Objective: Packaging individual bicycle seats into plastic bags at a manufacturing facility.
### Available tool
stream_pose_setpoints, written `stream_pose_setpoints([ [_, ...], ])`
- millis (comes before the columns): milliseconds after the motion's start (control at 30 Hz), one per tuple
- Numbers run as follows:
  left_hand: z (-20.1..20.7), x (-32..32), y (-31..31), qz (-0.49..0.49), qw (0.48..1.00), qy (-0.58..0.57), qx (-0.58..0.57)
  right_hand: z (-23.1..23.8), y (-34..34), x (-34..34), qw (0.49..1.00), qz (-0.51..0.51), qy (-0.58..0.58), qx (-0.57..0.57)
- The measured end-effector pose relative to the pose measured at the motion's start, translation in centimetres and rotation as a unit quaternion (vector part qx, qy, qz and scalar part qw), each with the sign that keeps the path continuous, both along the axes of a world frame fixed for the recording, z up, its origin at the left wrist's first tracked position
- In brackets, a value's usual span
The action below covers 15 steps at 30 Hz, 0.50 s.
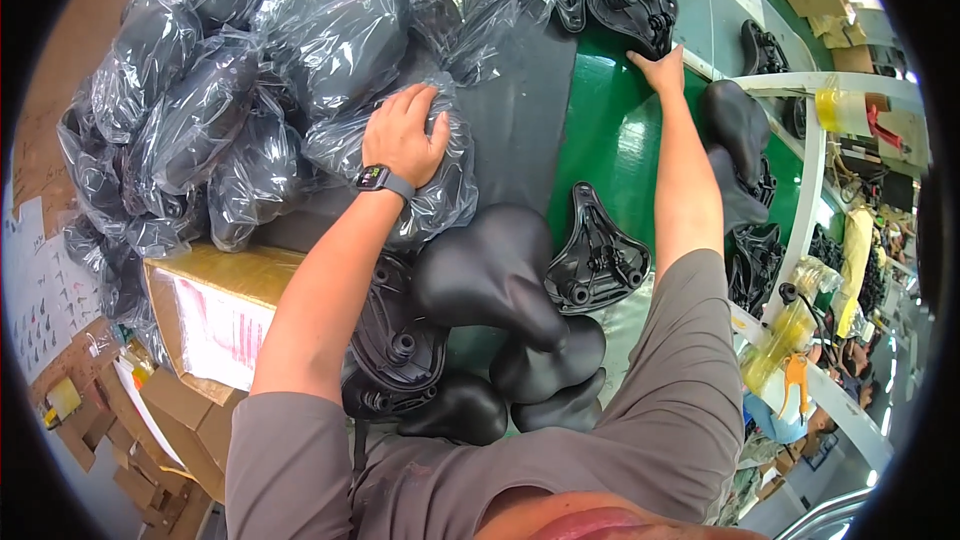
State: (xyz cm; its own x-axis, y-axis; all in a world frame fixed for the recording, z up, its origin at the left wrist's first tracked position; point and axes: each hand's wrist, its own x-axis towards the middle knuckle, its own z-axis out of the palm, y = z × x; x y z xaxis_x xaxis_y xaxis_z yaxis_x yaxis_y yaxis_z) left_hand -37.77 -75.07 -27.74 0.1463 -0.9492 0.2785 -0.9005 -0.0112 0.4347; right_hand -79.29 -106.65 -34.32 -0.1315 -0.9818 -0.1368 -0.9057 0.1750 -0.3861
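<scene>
My left hand [402, 135], with a watch on its wrist, lies flat on a black bicycle saddle wrapped in a clear plastic bag [440, 180], at the edge of a pile of bagged saddles [260, 70]. My right hand [658, 68] reaches far out over the green belt [620, 140] and touches an upside-down black saddle [632, 6]. Another upturned saddle [597, 255] lies on the belt by my right arm. Several bare black saddles [495, 275] are stacked close to my chest.
A cardboard box [215, 315] stands under my left forearm, with more cartons lower left. A white frame rail [815, 170] runs along the right side, with more saddles [738, 125] behind it. A yellow tool [770, 350] hangs at the right.
</scene>
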Motion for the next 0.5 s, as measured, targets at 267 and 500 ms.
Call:
stream_pose_setpoints([
  [267, 0.0, -0.9, -0.4, -0.011, 1.000, 0.009, 0.009, 10.1, 16.3, -2.0, 0.986, -0.012, -0.154, 0.069],
  [500, 0.0, -0.4, -0.2, -0.006, 1.000, 0.001, 0.002, 23.6, 36.4, 0.1, 0.959, 0.149, 0.045, 0.236],
])
